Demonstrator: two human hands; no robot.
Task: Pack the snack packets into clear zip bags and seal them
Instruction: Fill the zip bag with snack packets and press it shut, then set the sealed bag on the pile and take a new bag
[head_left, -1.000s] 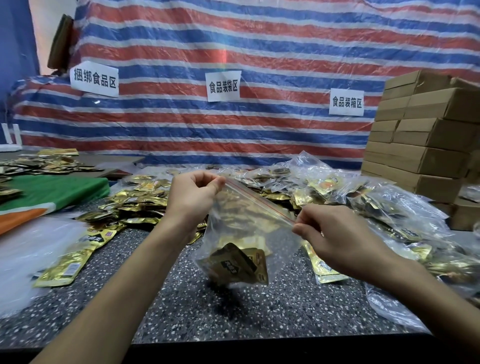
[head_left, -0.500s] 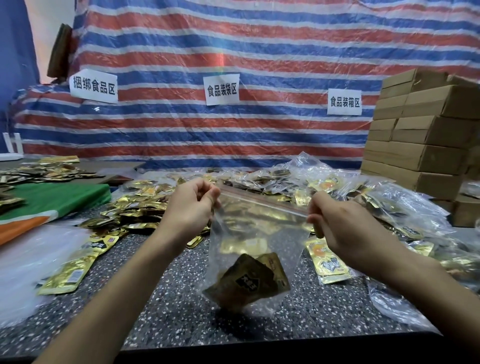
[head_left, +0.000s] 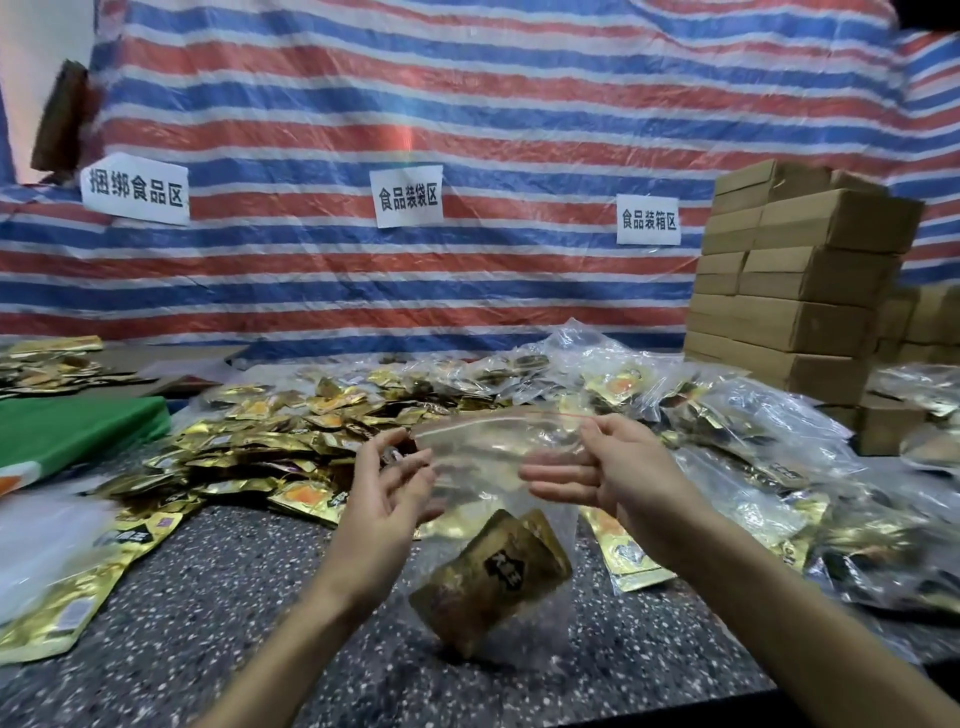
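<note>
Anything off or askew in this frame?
The zip bag hangs above the table, its gold packets tilted at the bottom. The left hand is open beside it; whether the right hand pinches its top edge is unclear.
</note>
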